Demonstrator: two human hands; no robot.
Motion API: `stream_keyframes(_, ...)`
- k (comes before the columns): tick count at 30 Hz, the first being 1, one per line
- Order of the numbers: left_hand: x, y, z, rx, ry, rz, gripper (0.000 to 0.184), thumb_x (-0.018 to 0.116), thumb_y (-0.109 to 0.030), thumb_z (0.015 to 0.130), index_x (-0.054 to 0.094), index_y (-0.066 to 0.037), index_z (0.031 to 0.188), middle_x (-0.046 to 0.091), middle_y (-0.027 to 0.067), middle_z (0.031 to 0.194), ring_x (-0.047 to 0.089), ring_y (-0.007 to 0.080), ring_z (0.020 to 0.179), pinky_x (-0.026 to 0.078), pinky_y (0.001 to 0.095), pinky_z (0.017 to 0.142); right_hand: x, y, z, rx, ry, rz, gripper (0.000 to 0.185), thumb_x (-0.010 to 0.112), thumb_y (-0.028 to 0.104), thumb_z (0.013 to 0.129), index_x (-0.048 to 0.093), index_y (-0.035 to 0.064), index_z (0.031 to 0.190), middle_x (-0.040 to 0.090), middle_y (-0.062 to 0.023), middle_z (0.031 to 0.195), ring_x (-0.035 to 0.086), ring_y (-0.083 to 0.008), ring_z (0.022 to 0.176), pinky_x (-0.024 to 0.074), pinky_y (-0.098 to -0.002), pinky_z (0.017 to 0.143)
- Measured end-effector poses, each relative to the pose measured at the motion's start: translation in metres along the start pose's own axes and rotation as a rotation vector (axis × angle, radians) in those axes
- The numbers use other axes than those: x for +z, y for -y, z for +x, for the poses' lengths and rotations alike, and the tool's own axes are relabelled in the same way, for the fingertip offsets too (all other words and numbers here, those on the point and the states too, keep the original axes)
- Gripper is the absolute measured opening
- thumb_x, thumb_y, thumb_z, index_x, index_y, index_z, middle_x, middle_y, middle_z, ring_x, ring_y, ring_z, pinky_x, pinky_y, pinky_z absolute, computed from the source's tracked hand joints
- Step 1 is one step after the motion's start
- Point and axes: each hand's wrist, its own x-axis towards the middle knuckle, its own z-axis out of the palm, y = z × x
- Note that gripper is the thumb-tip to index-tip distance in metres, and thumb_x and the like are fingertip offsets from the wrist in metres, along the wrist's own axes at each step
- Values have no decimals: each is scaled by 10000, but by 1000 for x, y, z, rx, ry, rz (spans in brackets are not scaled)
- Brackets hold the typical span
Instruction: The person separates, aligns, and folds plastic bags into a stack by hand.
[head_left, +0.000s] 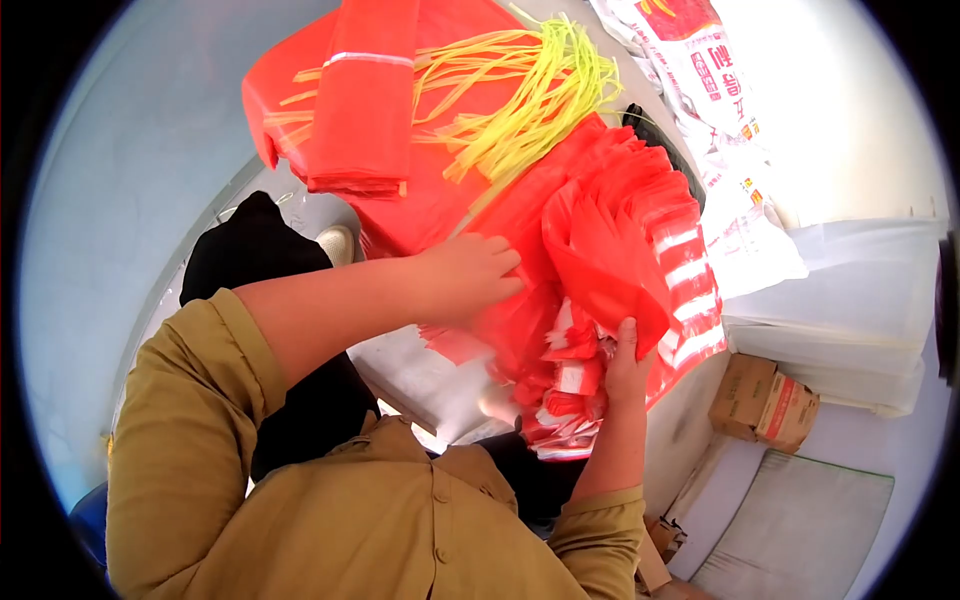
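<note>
Across the middle, my left hand (468, 278) has its fingers curled in over red plastic sheets; what they grip, if anything, is hidden. One end of a yellow strip (487, 205) comes close to that hand. My right hand (626, 368) is closed on a folded red plastic bag (610, 255), thumb on top. Under and beside it lies a fanned stack of red plastic bags (690, 270) with white bands along the edge. Gathered red and white bag ends (570, 378) bunch up left of my right hand.
A bundle of yellow strips (545, 95) lies on the red plastic, near a folded red stack (365, 120) with a white tie. Printed white sacks (705, 80) lie beyond. At right are a cardboard box (762, 402), a translucent bin (840, 310) and a grey cushion-like panel (800, 520).
</note>
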Motion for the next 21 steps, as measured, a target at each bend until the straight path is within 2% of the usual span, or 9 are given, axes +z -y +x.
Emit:
stream_keyframes(3, 22, 1, -4, 48, -30, 89, 516, 796, -191, 734, 657, -38, 1207, 585, 131, 1197, 559, 318, 1149, 496, 450, 913, -8, -12, 11, -66, 61, 137, 627, 613, 334, 1084, 382, 0, 1561, 566, -153, 1428, 635, -278, 1181, 578, -391, 960)
stream_keyframes(5, 30, 4, -1, 79, -97, 65, 500, 789, -190, 733, 662, -37, 1191, 585, 132, 1201, 556, 312, 1151, 490, 443, 920, -9, -8, 12, 17, -24, 169, 629, 612, 336, 1083, 378, 18, 1574, 552, -148, 1449, 620, -281, 1218, 575, -396, 970)
stream_keyframes(8, 18, -3, 5, 45, 52, 80, 395, 748, -167, 775, 671, -41, 1141, 599, 125, 1186, 562, 300, 1160, 511, 422, 886, -16, -8, 19, 77, -78, 171, 637, 608, 341, 1083, 370, 36, 1589, 536, -144, 1475, 601, -288, 1261, 569, -408, 993)
stream_keyframes(11, 14, -4, 11, 54, 114, 124, 272, 693, -147, 838, 676, -48, 1092, 629, 116, 1143, 594, 295, 1142, 542, 416, 844, -18, -8, 20, 83, -73, 184, 629, 593, 339, 1090, 365, 42, 1595, 530, -147, 1488, 590, -294, 1287, 562, -415, 1013)
stream_keyframes(15, 6, -1, 16, -10, 81, 109, 175, 651, -125, 877, 675, -54, 1035, 674, 108, 1056, 659, 314, 1054, 575, 436, 794, -20, -10, 22, 66, -54, 180, 605, 576, 318, 1099, 367, 46, 1597, 532, -150, 1489, 586, -294, 1303, 558, -421, 1026)
stream_keyframes(18, 1, 3, 18, -71, -4, 52, 141, 645, -139, 886, 683, -66, 1001, 703, 104, 978, 706, 324, 976, 590, 450, 777, -22, -11, 25, 33, -33, 216, 589, 569, 303, 1103, 374, 37, 1590, 539, -150, 1484, 593, -294, 1297, 558, -423, 1024)
stream_keyframes(21, -3, 3, 20, -88, -1, 17, 131, 640, -141, 887, 679, -68, 988, 706, 106, 943, 721, 326, 956, 592, 461, 772, -23, -8, 25, 29, -82, 215, 560, 591, 347, 1092, 476, -6, 1511, 640, -135, 1380, 671, -242, 1161, 573, -371, 959)
